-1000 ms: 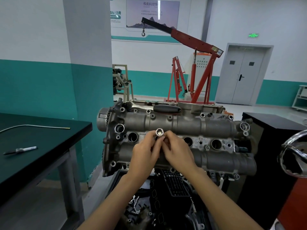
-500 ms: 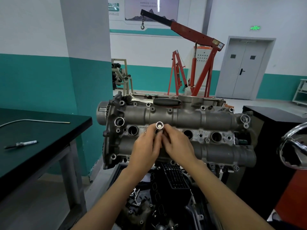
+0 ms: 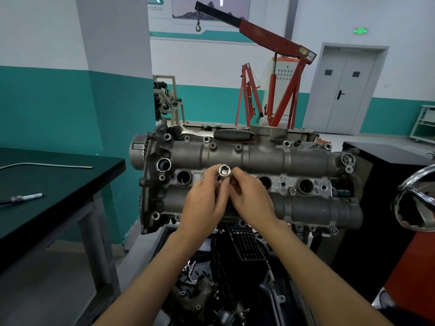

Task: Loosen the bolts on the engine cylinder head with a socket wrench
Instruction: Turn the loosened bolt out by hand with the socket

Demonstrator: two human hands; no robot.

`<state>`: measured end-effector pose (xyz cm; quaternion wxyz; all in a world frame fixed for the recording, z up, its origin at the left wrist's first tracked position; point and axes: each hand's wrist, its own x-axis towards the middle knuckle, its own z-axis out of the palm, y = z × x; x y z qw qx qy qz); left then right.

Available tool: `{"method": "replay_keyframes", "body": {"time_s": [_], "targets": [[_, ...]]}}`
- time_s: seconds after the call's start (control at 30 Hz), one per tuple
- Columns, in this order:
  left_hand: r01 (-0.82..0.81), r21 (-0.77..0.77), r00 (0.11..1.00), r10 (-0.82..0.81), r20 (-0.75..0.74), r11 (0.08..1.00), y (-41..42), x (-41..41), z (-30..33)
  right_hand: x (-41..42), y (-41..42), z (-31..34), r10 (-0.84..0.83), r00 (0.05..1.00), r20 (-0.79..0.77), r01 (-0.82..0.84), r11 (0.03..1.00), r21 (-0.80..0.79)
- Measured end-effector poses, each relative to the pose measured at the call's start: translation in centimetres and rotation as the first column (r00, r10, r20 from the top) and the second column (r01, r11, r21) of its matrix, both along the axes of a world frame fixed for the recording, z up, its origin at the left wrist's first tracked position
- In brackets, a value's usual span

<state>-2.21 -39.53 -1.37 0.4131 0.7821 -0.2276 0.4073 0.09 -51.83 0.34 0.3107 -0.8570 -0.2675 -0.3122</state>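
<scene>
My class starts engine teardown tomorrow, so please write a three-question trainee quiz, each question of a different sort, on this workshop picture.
1. True or false: the black-handled ratchet wrench lies on top of the grey cast-metal cylinder head, with neither hand on it.
2. Multiple choice: the shiny silver socket is held by
A) the left hand alone
B) the right hand alone
C) the fingertips of both hands
3. Fill in: the white-tipped pen-like tool lies on the dark-topped ____.

Key: 1 true; 2 C; 3 workbench.
</scene>
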Motion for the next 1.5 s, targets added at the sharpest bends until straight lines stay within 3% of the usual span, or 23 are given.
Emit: {"method": "replay_keyframes", "body": {"time_s": [0.17, 0.33, 0.43, 0.7, 1.0, 1.33, 1.5], "targets": [[-0.007, -0.056, 1.000, 0.007, 0.007, 0.998, -0.04, 0.18, 0.08, -0.09, 0.10, 0.11, -0.008, 0.998, 0.057, 0.010, 1.000, -0.025], [-0.037, -0.121, 0.999, 0.040, 0.020, 0.992, -0.32, 0.26, 0.34, 0.15, 0.08, 0.11, 0.011, 0.997, -0.076, -0.008, 0.999, 0.039], [-0.029, -0.146, 0.999, 0.032, 0.022, 0.989, -0.41, 0.22, 0.30, 0.39, 0.03, -0.04, 0.003, 0.998, -0.065, 0.001, 0.998, 0.063], [-0.013, -0.007, 1.000, 0.013, 0.017, 1.000, 0.04, 0.30, -0.09, 0.02, 0.00, 0.03, 0.015, 0.999, 0.036, -0.014, 0.999, -0.036], [0.038, -0.104, 0.998, -0.032, 0.054, 0.994, 0.00, -0.14, 0.48, 0.15, 0.10, 0.12, 0.034, 0.999, -0.035, -0.031, 0.995, 0.091], [0.052, -0.038, 0.999, -0.051, 0.015, 0.998, 0.18, 0.23, -0.08, 0.19, 0.02, -0.03, 0.049, 0.996, 0.068, -0.050, 0.999, 0.012], [0.052, -0.047, 0.999, -0.051, 0.015, 0.998, 0.22, 0.14, 0.07, 0.31, 0.05, -0.08, 0.033, 0.999, 0.025, -0.034, 0.998, 0.054]]}}
